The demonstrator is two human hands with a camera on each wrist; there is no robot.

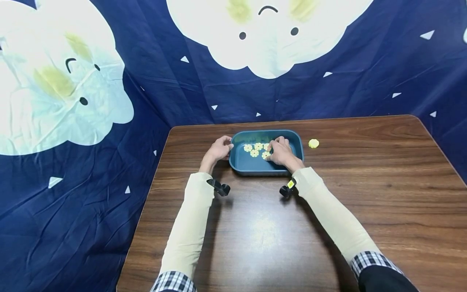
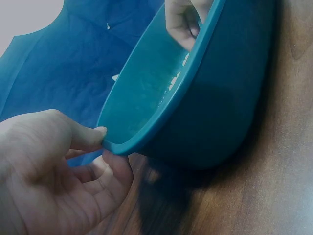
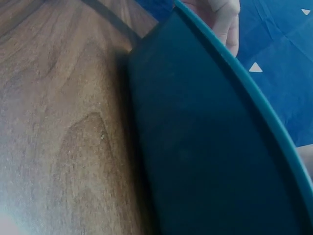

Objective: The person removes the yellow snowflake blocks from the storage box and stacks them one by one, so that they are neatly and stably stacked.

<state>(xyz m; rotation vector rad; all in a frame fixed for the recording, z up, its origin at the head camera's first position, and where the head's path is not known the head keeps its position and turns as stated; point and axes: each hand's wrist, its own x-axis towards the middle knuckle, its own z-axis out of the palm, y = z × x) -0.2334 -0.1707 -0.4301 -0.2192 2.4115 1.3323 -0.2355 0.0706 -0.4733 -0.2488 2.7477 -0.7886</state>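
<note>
A teal rectangular basin with rounded corners stands on the table. Inside it lie several pale yellow flower-shaped pieces with small dark centres. At the basin's left end my left hand pinches the rim, thumb on top and fingers curled beneath, plain in the left wrist view. Reaching over the near right side, my right hand is down in the basin with bent fingers, thumb and fingertips right at the rightmost flower pieces. I cannot tell whether it grips one. The basin's wall hides its fingers in the right wrist view.
A single yellow flower-shaped piece lies on the wooden table, right of the basin. Behind the table's far edge hangs a dark blue cloth with white clouds, and more cloth hangs along the left.
</note>
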